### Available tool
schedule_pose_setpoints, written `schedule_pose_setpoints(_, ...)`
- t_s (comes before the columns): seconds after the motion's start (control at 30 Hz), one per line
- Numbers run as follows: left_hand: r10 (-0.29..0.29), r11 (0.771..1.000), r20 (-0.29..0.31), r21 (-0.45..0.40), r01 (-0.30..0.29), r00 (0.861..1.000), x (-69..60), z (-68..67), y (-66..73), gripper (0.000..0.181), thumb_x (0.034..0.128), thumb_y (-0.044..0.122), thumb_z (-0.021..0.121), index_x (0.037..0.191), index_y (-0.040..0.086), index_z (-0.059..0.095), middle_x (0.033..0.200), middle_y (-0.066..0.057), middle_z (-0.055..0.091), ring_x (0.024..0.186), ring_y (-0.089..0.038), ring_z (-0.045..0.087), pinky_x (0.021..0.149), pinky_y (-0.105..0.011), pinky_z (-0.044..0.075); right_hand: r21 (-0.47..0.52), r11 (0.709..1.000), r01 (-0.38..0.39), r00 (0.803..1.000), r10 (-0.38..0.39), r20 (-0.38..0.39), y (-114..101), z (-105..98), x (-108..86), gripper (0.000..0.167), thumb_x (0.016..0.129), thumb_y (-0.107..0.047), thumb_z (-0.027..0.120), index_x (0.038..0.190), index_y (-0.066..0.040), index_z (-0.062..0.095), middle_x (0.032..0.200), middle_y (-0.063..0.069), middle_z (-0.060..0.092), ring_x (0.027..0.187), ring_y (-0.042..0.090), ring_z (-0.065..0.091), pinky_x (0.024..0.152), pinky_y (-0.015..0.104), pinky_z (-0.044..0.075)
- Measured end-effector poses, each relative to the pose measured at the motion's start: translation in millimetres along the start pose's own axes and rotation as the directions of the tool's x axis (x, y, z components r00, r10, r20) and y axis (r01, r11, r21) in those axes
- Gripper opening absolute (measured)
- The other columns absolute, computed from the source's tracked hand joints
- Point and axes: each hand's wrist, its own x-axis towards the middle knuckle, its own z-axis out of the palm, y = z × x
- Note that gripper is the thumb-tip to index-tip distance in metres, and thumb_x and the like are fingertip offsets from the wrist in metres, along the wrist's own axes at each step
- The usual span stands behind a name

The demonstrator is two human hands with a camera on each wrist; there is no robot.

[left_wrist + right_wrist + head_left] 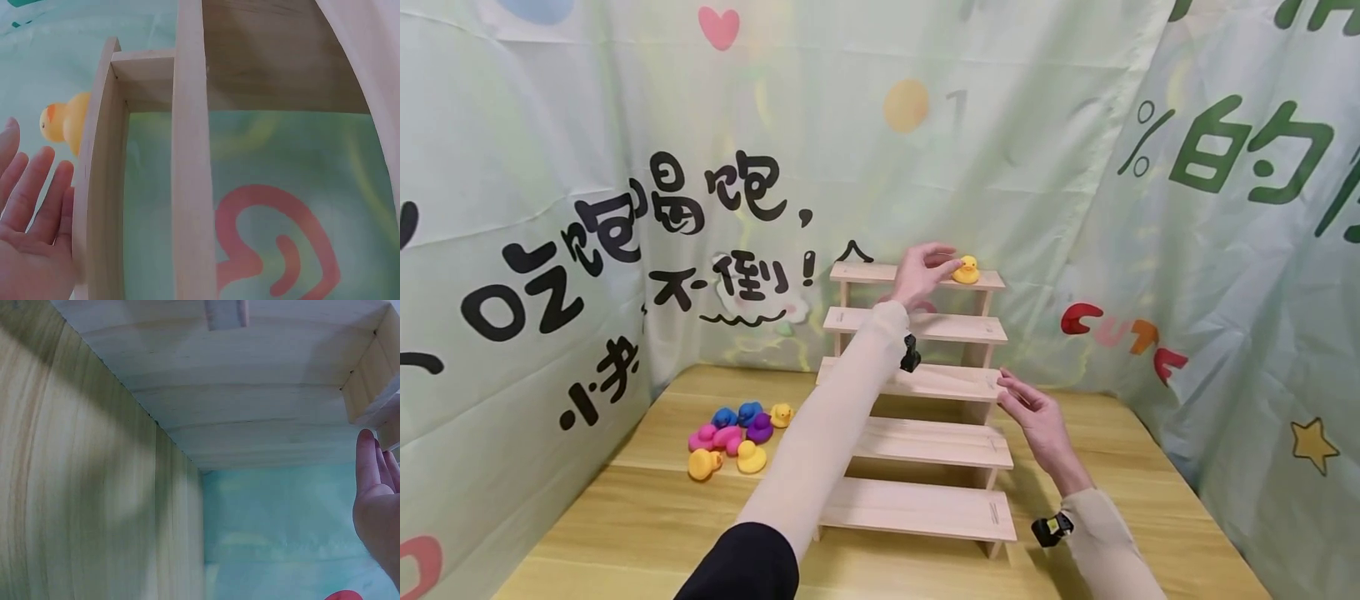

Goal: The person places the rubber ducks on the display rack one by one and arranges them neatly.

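Note:
A yellow rubber duck (966,270) sits upright near the right end of the top shelf of a wooden stepped rack (925,508). My left hand (922,273) is at that top shelf, just left of the duck. In the left wrist view its fingers (37,197) look extended and a little apart from the duck (62,122), holding nothing. Beside the right end of the middle shelf is my right hand (1037,423), with fingertips close to the edge. Whether they touch the wood I cannot tell. The right wrist view shows these fingers (367,462) fairly straight, with nothing in them.
Left of the rack, several rubber ducks lie grouped on the wooden table (647,517): blue (749,413), purple (760,428), pink (727,439) and yellow (751,457). A printed cloth (1000,167) hangs behind the rack and along both sides. My left forearm crosses the rack's left part.

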Motion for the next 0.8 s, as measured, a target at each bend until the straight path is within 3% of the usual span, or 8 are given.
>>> schedule_pose_setpoints(0.13, 0.015, 1.0, -0.017, -0.017, -0.015, 1.0, -6.8, -8.4, -2.0, 0.039, 0.0892, 0.029, 0.073, 0.123, 0.011, 0.067, 0.112, -0.001, 0.072, 0.107, -0.015, 0.064, 0.073, -0.047, 0.06, -0.017, 1.0, -0.011, 1.0, 0.011, 0.013, 0.4, -0.9, -0.4, 0.042, 0.095, -0.016, 0.065, 0.127, 0.011, 0.057, 0.147, 0.0, 0.051, 0.118, -0.008, 0.055, 0.094, 0.017, 0.05)
schedule_pose_setpoints(0.23, 0.066, 0.998, -0.03, 0.015, -0.066, 0.997, -11.4, -15.1, -2.8, 0.033, 0.0898, 0.029, 0.073, 0.117, 0.011, 0.07, 0.107, -0.001, 0.074, 0.102, -0.014, 0.065, 0.084, -0.031, 0.056, -0.01, 1.0, -0.007, 1.0, 0.007, 0.019, -0.2, 0.0, -0.4, 0.043, 0.095, -0.015, 0.065, 0.128, 0.012, 0.056, 0.147, -0.002, 0.052, 0.118, -0.007, 0.055, 0.094, 0.017, 0.05)
schedule_pose_setpoints(0.33, 0.095, 0.995, -0.017, -0.007, -0.095, 0.995, -18.0, -22.4, -4.1, 0.027, 0.0908, 0.027, 0.072, 0.112, 0.01, 0.071, 0.108, -0.008, 0.073, 0.101, -0.015, 0.065, 0.084, -0.031, 0.056, 0.007, 1.0, 0.002, 1.0, -0.002, 0.011, -0.3, 0.9, -0.4, 0.044, 0.095, -0.014, 0.065, 0.128, 0.013, 0.055, 0.14, -0.01, 0.057, 0.12, -0.007, 0.054, 0.094, 0.017, 0.05)
schedule_pose_setpoints(0.53, 0.079, 0.989, 0.05, -0.132, -0.072, 0.996, -39.5, -40.9, -11.7, 0.024, 0.0917, 0.021, 0.071, 0.11, 0.005, 0.072, 0.11, -0.02, 0.07, 0.097, -0.018, 0.066, 0.078, -0.034, 0.06, -0.024, 0.999, 0.021, 1.0, -0.021, -0.004, 0.1, 0.9, -1.4, 0.045, 0.095, -0.015, 0.066, 0.127, 0.014, 0.055, 0.137, -0.012, 0.059, 0.12, -0.008, 0.053, 0.095, 0.013, 0.047)
schedule_pose_setpoints(0.7, 0.113, 0.993, 0.045, -0.035, -0.112, 0.993, -56.8, -57.4, -16.1, 0.023, 0.0907, 0.026, 0.072, 0.106, 0.009, 0.074, 0.103, -0.011, 0.074, 0.09, -0.015, 0.067, 0.08, -0.026, 0.055, -0.012, 1.0, 0.029, 1.0, -0.029, -0.009, -0.3, 0.9, 0.3, 0.043, 0.095, -0.013, 0.065, 0.126, 0.015, 0.055, 0.137, -0.011, 0.06, 0.119, -0.008, 0.054, 0.097, 0.011, 0.045)
schedule_pose_setpoints(0.8, 0.107, 0.994, 0.063, -0.006, -0.107, 0.992, -67.9, -66.6, -17.5, 0.027, 0.0906, 0.03, 0.072, 0.106, 0.008, 0.074, 0.1, -0.013, 0.074, 0.088, -0.015, 0.067, 0.078, -0.027, 0.054, 0.022, 0.999, 0.034, 0.999, -0.033, -0.011, 0.6, 1.3, 0.8, 0.043, 0.094, -0.01, 0.065, 0.125, 0.018, 0.054, 0.134, -0.011, 0.061, 0.119, -0.007, 0.056, 0.097, 0.011, 0.045)
